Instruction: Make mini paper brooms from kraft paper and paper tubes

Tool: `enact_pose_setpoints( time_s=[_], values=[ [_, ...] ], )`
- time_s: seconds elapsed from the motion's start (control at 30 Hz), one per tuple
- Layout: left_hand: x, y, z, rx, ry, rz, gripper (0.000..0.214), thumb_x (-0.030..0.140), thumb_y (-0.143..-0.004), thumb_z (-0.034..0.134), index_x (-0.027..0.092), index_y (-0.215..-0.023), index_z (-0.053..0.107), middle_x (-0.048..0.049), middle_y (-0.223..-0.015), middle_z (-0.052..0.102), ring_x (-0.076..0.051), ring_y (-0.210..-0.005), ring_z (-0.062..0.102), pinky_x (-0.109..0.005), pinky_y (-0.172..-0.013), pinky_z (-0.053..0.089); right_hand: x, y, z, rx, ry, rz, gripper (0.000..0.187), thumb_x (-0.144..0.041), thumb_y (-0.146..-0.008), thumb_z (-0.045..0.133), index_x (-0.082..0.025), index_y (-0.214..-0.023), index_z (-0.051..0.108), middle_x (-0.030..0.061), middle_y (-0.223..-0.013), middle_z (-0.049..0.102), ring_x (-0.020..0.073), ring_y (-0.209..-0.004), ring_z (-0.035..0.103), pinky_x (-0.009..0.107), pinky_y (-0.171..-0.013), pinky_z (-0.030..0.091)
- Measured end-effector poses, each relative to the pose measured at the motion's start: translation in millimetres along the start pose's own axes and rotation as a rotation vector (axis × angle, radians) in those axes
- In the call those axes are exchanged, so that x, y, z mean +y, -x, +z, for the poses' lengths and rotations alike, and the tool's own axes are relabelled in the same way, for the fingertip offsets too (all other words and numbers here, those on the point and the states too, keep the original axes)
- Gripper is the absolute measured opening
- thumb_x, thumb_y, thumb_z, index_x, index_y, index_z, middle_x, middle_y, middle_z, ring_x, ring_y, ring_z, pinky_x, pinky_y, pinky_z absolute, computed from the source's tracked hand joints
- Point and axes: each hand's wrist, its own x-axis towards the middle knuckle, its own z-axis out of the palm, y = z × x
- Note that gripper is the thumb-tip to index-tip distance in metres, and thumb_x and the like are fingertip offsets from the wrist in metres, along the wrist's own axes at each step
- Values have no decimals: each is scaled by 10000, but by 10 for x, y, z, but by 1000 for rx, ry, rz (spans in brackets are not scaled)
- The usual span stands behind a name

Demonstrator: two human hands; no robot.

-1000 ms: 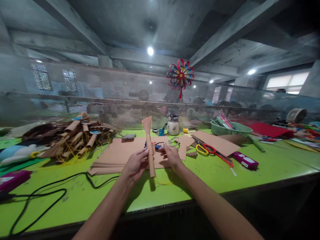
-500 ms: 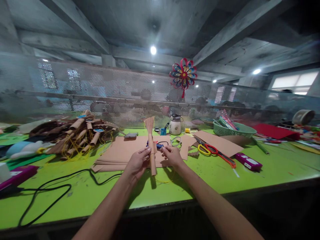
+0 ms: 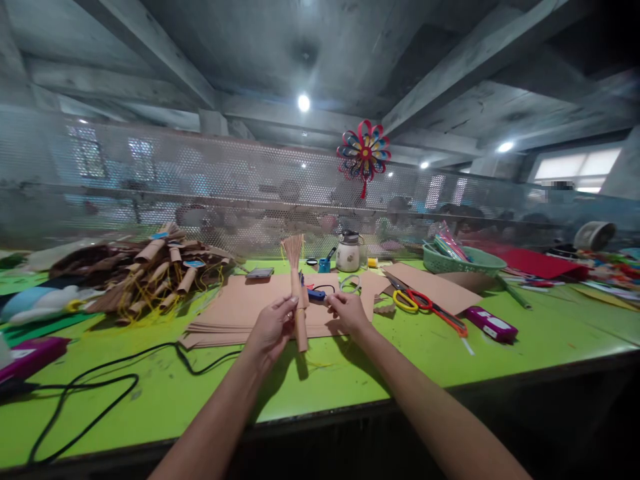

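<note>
Upright brown rolled-paper stick with a fringed top (image 3: 299, 313) stands over the green table (image 3: 450, 353) at the person's 12 o'clock, left hand (image 3: 273, 327) clamped mid-length, right hand (image 3: 347, 312) pinched shut at its 3 o'clock on something too fine to see, apparently a binding step that calls for a steady hold.

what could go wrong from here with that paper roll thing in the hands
1. The rolled brown paper tube with a fringed top stands upright, held by the left hand. If that grip loosens, it may tip or unwind.
2. The right hand is close to the blue tool with a black cord and could knock it.
3. The black cable loops over the green tabletop near the left forearm and might snag.
</note>
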Motion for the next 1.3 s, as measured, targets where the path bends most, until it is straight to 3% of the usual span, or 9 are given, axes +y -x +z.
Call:
enact_pose_setpoints(
  time_s=[0.3,0.57,0.63,0.73,0.83,0.93,1.07,1.17,1.3],
  values=[
    [-48,21,42,20,-9,34,270,211,-564,783,94,-784,679,-32,-633,622,-105,-526,509,-194,-452,391,22,-160,-127,-43,120,41,249,-348,-941,546,-119,-873,617,-10,-747,619,92,-601,587,237,-564,507],
    [721,-133,29,-3,21,230,320,163,-517,816,108,-797,671,-14,-720,646,-87,-645,565,-160,-559,445,-168,-463,-58,-148,467,-118,238,-344,-924,569,-123,-992,626,33,-930,650,139,-755,629,296,-666,536],
    [828,-228,-24,10,21,237,291,159,-519,814,100,-761,663,3,-654,611,-65,-575,521,-138,-477,385,-199,-544,20,-179,589,-170,246,-356,-919,571,-128,-992,629,34,-963,648,158,-804,629,326,-716,531],
    [818,-337,-68,4,4,182,227,152,-532,798,86,-694,653,14,-578,564,-47,-490,453,-137,-399,295,-191,-640,214,-216,776,-250,222,-328,-876,609,-125,-952,656,73,-1023,648,216,-956,594,372,-832,478],
    [714,-383,-68,-17,4,117,181,134,-549,773,91,-673,649,6,-593,583,-58,-511,488,-146,-446,364,-111,-695,451,-221,947,-303,212,-259,-781,659,-101,-919,687,170,-1089,635,310,-1121,486,397,-914,391],
    [633,-391,-86,-21,15,67,183,124,-574,760,91,-726,664,-15,-636,619,-81,-563,543,-158,-500,421,10,-711,658,-227,1067,-307,227,-186,-732,645,-106,-941,683,203,-1087,629,336,-1110,460,425,-907,356],
    [604,-371,-155,-3,31,43,209,106,-593,762,90,-779,670,-18,-661,632,-47,-519,498,-125,-438,352,120,-717,804,-209,1108,-302,271,-128,-708,617,-113,-975,662,194,-1054,626,324,-1072,457,440,-902,329],
    [624,-333,-179,5,41,46,208,109,-592,768,93,-775,669,-8,-657,624,-38,-505,481,-118,-405,318,92,-731,734,-180,1051,-311,278,-163,-723,618,-105,-992,654,201,-1091,608,328,-1084,447,440,-912,322],
    [652,-281,-157,22,54,48,208,110,-596,764,103,-783,674,3,-646,618,-52,-530,515,-127,-451,387,-65,-733,347,-158,863,-319,287,-182,-713,602,-138,-989,666,138,-1033,642,284,-1025,496,387,-894,369]
  ],
)
